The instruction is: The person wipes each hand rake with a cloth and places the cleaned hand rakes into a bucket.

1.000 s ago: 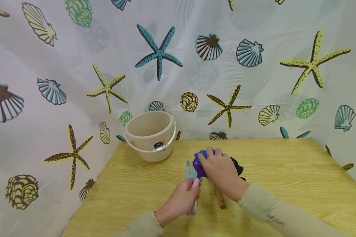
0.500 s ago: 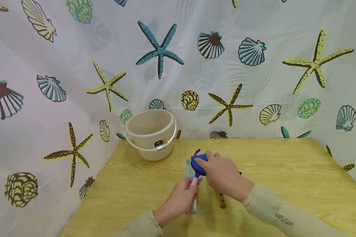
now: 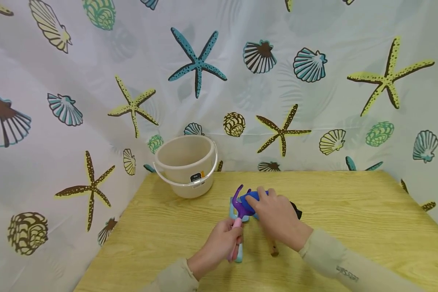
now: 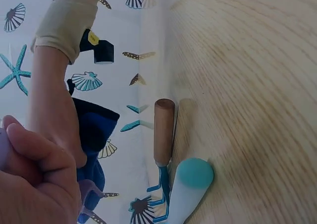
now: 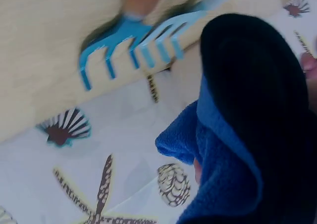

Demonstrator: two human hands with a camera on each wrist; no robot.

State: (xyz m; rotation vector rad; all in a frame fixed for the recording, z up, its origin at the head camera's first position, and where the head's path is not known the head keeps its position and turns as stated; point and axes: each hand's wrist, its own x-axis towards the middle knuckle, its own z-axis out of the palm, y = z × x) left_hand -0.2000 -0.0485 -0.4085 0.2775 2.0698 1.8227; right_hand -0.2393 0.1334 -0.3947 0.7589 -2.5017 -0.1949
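My left hand [image 3: 219, 243] grips the pink handle [image 3: 237, 222] of a small hand rake with curved purple tines [image 3: 242, 207]. In my right hand [image 3: 282, 219] is a blue cloth [image 3: 251, 198], pressed against those tines. The right wrist view shows the cloth's fuzzy blue face [image 5: 218, 154] and a dark side [image 5: 252, 70]. Beneath my hands, a light blue hand rake [image 3: 239, 254] lies on the table. Beside it is a blue-tined hand rake with a wooden handle [image 4: 164, 132], whose tines [image 5: 116, 40] show in the right wrist view.
A cream bucket [image 3: 182, 187] with a clear handle stands at the table's back left. The wood-patterned table [image 3: 160, 243] meets a white curtain [image 3: 284, 93] printed with starfish and shells, which rises behind and at both sides.
My right hand has worked the cloth over the purple tines, shifting slightly. The tines first sat mostly behind the cloth and now show more. My left hand keeps its grip, with the rake turned a little.
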